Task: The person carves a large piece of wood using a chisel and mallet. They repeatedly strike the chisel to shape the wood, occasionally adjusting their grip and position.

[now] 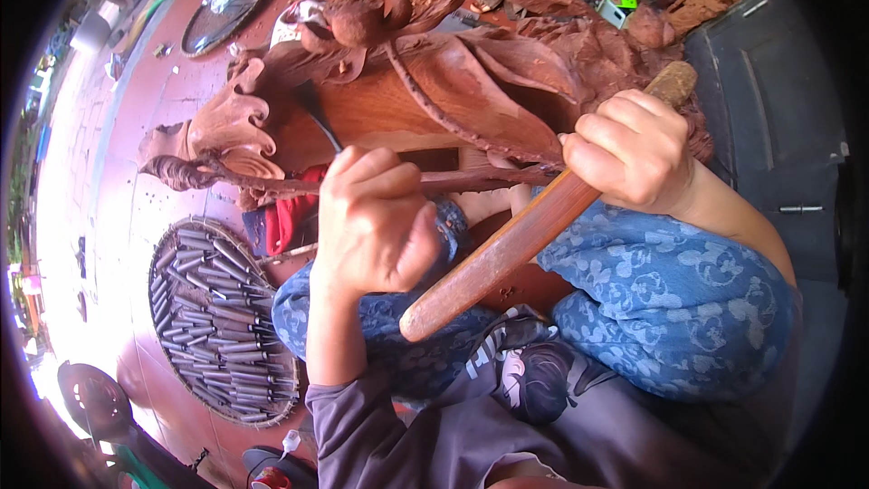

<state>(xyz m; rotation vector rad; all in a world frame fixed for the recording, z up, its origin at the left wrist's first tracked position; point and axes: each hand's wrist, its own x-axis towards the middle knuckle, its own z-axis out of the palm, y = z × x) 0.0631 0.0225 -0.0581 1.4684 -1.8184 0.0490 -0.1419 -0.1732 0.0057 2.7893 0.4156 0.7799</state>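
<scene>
A large reddish-brown wood carving (362, 109), with leaf-like curls, a long stem and smooth hollows, lies across the floor in front of my knees. My left hand (371, 213) is closed around a chisel (319, 118), whose thin dark blade reaches onto the carving's smooth panel; its handle is hidden in the fist. Farther right, my right hand (634, 145) grips a long wooden mallet (507, 249) near its rough upper end. The club-like mallet slants down to the left, its rounded lower end over my lap, apart from the chisel.
On the left, a round woven tray (294, 398) holds several rows of dark carving tools. Another round tray (186, 45) with a plastic bag lies at the far left. A dark cabinet (769, 118) stands at right. Red cloth (297, 222) sits beneath the carving; wood shavings (701, 4) lie far right.
</scene>
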